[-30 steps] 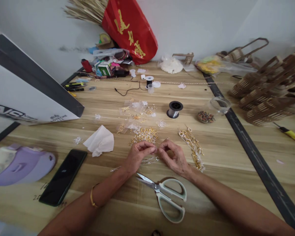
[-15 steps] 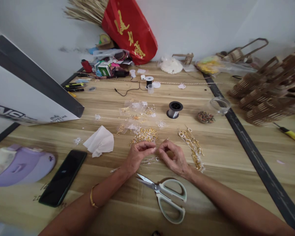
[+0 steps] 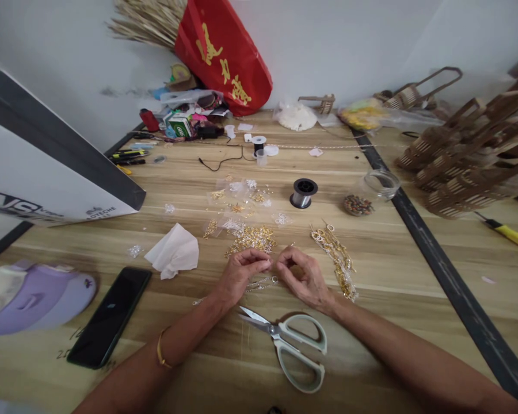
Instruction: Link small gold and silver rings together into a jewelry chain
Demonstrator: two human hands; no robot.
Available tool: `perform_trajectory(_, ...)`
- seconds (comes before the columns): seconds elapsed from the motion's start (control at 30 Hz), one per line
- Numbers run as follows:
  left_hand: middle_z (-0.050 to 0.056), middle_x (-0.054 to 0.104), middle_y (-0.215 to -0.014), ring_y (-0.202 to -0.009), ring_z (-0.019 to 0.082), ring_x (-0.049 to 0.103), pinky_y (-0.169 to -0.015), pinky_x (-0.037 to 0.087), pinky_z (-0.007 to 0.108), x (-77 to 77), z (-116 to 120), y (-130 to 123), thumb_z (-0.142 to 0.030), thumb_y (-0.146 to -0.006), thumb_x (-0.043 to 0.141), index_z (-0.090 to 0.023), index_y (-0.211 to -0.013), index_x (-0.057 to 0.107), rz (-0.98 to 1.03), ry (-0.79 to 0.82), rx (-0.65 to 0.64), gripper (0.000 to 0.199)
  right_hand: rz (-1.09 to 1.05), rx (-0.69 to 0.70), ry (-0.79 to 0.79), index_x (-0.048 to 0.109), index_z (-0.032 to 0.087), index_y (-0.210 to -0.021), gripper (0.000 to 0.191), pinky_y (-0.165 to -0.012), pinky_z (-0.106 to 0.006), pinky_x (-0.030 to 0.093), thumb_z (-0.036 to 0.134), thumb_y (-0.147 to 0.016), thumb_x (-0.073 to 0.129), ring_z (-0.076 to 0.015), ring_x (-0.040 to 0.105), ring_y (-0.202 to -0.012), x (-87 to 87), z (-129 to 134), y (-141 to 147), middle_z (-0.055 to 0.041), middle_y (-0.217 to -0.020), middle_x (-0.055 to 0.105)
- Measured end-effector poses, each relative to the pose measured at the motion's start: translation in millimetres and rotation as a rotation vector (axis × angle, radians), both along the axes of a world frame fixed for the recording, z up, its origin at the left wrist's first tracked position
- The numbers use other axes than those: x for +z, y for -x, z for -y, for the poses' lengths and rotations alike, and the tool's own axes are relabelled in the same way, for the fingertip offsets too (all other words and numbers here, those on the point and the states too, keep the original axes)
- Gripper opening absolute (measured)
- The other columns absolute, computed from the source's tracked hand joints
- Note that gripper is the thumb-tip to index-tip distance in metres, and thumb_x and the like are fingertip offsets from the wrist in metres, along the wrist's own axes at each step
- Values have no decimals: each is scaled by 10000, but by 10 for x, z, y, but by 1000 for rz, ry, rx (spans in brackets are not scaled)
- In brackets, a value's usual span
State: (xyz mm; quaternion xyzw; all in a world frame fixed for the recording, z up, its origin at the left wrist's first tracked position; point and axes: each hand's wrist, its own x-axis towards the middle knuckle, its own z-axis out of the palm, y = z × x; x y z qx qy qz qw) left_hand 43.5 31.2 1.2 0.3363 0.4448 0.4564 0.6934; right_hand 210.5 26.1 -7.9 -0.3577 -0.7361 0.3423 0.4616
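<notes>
My left hand is closed in a pinch at the centre of the table, its fingertips almost meeting those of my right hand. The right hand pinches too, thumb against fingers. Whatever lies between the fingertips is too small to name. Just beyond the left hand is a heap of gold and silver beads. A silver chain with a ring at its end lies under and between the hands. Right of my right hand rests a bundle of gold and silver chains. White-handled scissors lie slightly spread in front.
A wire spool and a clear jar of beads stand farther back. To the left are a tissue, a phone and a large box. Woven baskets crowd the right, and a red bag leans at the wall.
The view has shifted slightly, so things on the table sit a little farther left. Both hands keep nearly the same pinched pose over the table.
</notes>
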Motion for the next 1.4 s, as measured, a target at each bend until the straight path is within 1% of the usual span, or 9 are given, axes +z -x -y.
perform_trajectory(0.13, -20, 642, -588, -582, 96, 556, -639, 429, 235, -30, -4, 11, -220, -509, 825, -156, -660, 691, -7, -17, -3, 212, 1, 7, 0, 516, 188, -800, 112, -555, -244, 415, 238, -894, 481, -117, 482, -603, 6, 0, 2, -4, -694, 538)
perform_trajectory(0.27, -26, 637, -597, -591, 87, 550, -640, 423, 218, -61, -8, 22, -206, -545, 808, -162, -663, 694, -13, -64, -11, 170, 0, 1, 6, 507, 186, -790, 111, -552, -241, 411, 222, -892, 482, -113, 475, -601, 20, 3, 2, -4, -693, 533)
perform_trajectory(0.5, -28, 637, -614, -581, 87, 547, -623, 429, 220, -68, -10, 23, -213, -550, 807, -171, -680, 699, -6, -70, -11, 174, 10, 0, 1, 517, 183, -797, 119, -546, -239, 417, 238, -895, 481, -111, 478, -592, 16, 3, -7, -6, -689, 534)
perform_trajectory(0.57, -28, 629, -597, -583, 87, 540, -627, 425, 219, -65, -11, 21, -218, -549, 808, -165, -659, 694, -22, -75, -13, 167, 8, 0, 1, 520, 181, -799, 120, -550, -239, 420, 240, -896, 481, -111, 480, -596, 6, 1, -8, -7, -693, 537)
perform_trajectory(0.67, -23, 626, -570, -585, 90, 534, -631, 419, 221, -56, -11, 18, -230, -533, 815, -157, -622, 688, -37, -55, -17, 171, 7, 3, 6, 522, 182, -802, 118, -552, -241, 420, 239, -897, 481, -114, 479, -602, -3, 1, -10, -9, -694, 538)
perform_trajectory(0.77, -15, 645, -588, -600, 98, 544, -642, 420, 228, -40, -9, 12, -240, -517, 823, -152, -639, 701, -49, -26, -8, 193, 7, 7, 12, 524, 184, -805, 112, -549, -236, 416, 231, -897, 480, -111, 479, -600, -1, 2, -14, -5, -692, 535)
perform_trajectory(0.97, 2, 665, -614, -635, 120, 574, -695, 438, 256, -35, -6, 7, -280, -568, 801, -151, -678, 716, -28, -30, 1, 190, 4, 10, 9, 526, 182, -808, 88, -555, -233, 407, 200, -888, 493, -105, 480, -595, 3, -2, -13, 0, -691, 532)
perform_trajectory(1.23, 12, 670, -601, -607, 122, 581, -678, 454, 264, -21, -6, -1, -251, -538, 814, -140, -662, 713, -20, 0, 4, 195, 5, 10, 2, 532, 181, -799, 94, -561, -226, 405, 185, -885, 495, -103, 482, -603, -8, 0, -9, 2, -699, 538)
perform_trajectory(1.4, 8, 673, -597, -597, 114, 580, -651, 453, 242, -48, 2, 3, -240, -530, 815, -140, -669, 720, -45, -3, 19, 196, 11, 21, -8, 531, 178, -806, 79, -556, -224, 407, 174, -878, 499, -103, 492, -600, -20, 10, -1, -2, -700, 538)
